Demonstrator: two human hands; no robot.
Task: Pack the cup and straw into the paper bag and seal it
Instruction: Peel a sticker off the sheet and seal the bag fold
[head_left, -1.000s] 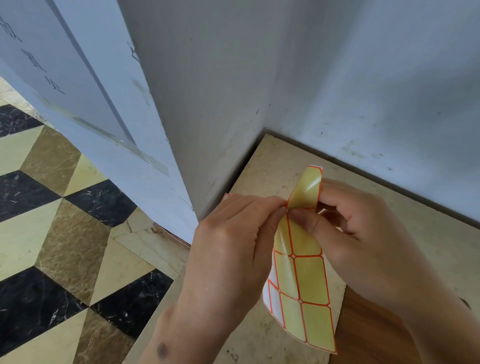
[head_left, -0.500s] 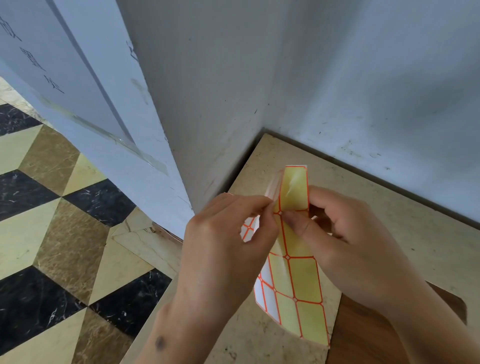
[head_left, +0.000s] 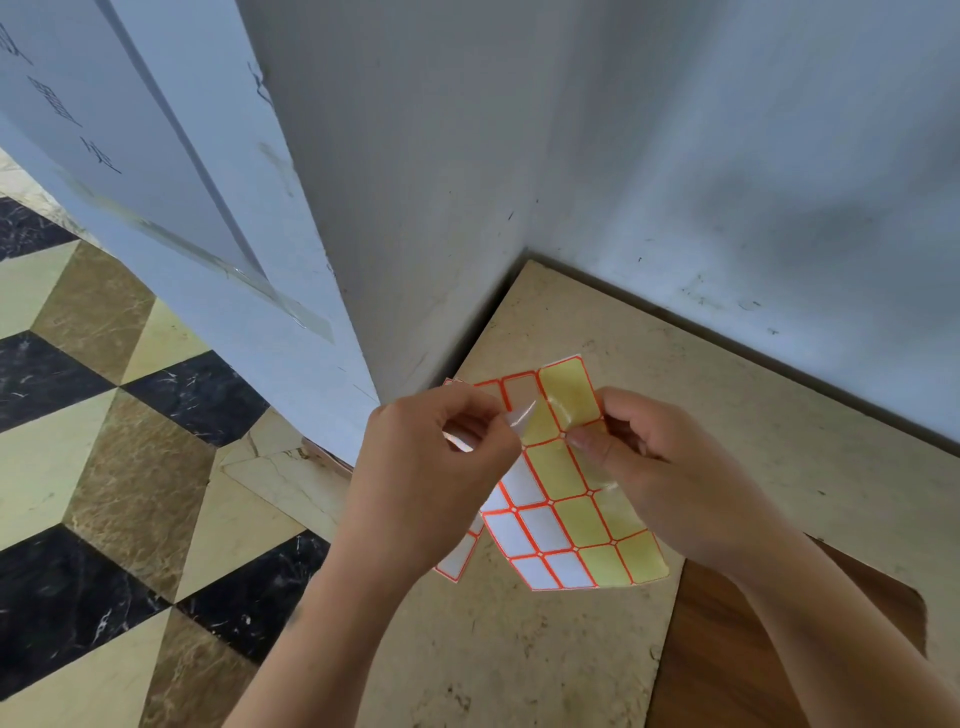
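Note:
A sticker sheet (head_left: 566, 519) with orange-bordered white labels and bare yellow backing cells hangs between my hands above the beige stone counter (head_left: 727, 389). My right hand (head_left: 670, 473) pinches the sheet near its top right. My left hand (head_left: 431, 467) pinches a label (head_left: 519, 413) that curls up off the sheet's upper part. The sheet's left edge is hidden behind my left hand. No cup, straw or paper bag is in view.
Grey walls (head_left: 675, 156) meet in a corner just behind the counter. A white panel (head_left: 182, 182) with clear tape leans at the left. A patterned tile floor (head_left: 104, 467) lies below left. A wood-grain surface (head_left: 727, 649) shows at the lower right.
The sheet, folded narrow between my fingers before, has spread out flat and wide. My left hand has drawn left, lifting a label partly off the backing.

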